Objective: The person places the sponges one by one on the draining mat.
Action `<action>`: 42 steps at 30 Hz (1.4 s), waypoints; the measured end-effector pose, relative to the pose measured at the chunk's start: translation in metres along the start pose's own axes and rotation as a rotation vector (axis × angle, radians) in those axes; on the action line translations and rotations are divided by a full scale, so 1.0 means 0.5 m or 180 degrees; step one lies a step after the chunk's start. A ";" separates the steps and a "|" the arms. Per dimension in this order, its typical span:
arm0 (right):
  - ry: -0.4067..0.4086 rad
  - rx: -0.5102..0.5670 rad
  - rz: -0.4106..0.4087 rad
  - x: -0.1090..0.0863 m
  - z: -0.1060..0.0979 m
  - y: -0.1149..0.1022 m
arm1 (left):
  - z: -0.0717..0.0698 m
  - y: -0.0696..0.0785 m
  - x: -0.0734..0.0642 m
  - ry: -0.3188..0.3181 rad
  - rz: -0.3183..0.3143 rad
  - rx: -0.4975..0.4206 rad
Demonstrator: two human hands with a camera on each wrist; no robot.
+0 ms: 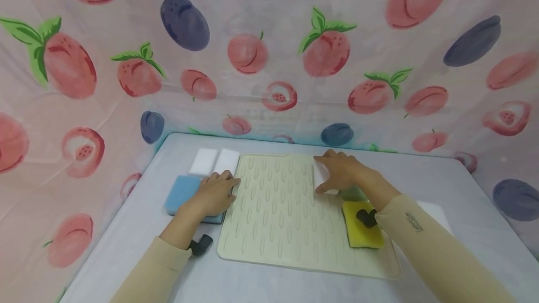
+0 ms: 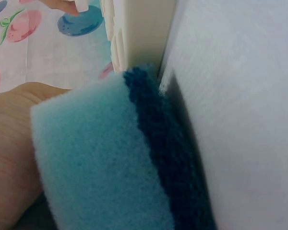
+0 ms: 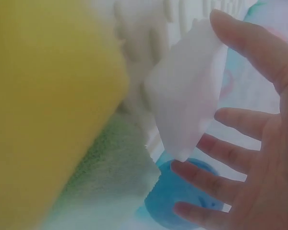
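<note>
My left hand [image 1: 216, 193] rests at the left edge of a cream ridged mat [image 1: 273, 209], over blue sponges [image 1: 183, 193]. Its index finger and thumb lie near the mat's rim. In the left wrist view, a light-blue sponge [image 2: 101, 153] with a dark-blue scouring layer hides most of that hand. At the mat's far right, my right hand [image 1: 343, 170] spreads its thumb and fingers about a white sponge block [image 3: 187, 86], fingertips at its edges. Beside this block are a green sponge [image 1: 353, 194] and a yellow sponge [image 1: 363, 228] with a dark underside.
Two white blocks [image 1: 204, 162] lie side by side behind the blue sponges. Another white piece [image 1: 435, 214] shows partly behind the right forearm. A fruit-print curtain [image 1: 269, 60] hangs along the back of the white table [image 1: 126, 256] and down its left side.
</note>
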State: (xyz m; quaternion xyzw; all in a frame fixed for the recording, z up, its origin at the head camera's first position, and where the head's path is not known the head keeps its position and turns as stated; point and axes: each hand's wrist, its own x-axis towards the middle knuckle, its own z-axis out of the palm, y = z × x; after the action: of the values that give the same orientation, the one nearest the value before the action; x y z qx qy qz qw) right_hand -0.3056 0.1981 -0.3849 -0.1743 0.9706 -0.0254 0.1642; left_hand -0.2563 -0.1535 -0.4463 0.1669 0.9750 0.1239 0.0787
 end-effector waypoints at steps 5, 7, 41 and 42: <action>-0.0041 -0.0024 0.0036 0.011 0.005 0.003 | -0.004 0.001 -0.001 -0.0013 -0.0010 -0.0010; -0.0067 -0.0029 0.0043 0.015 0.008 0.004 | -0.005 0.001 -0.001 -0.0021 -0.0012 -0.0011; -0.0213 -0.0053 0.0131 0.038 0.026 0.014 | -0.006 0.001 -0.001 -0.0035 0.0024 -0.0020; -0.0218 -0.0043 0.0139 0.038 0.025 0.013 | -0.005 0.000 -0.001 -0.0037 0.0026 -0.0017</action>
State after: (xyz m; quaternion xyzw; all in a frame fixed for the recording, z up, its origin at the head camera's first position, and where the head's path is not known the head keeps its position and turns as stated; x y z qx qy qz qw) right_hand -0.3203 0.1976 -0.4035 -0.1549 0.9681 -0.0093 0.1967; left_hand -0.2565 -0.1541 -0.4439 0.1713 0.9735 0.1259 0.0844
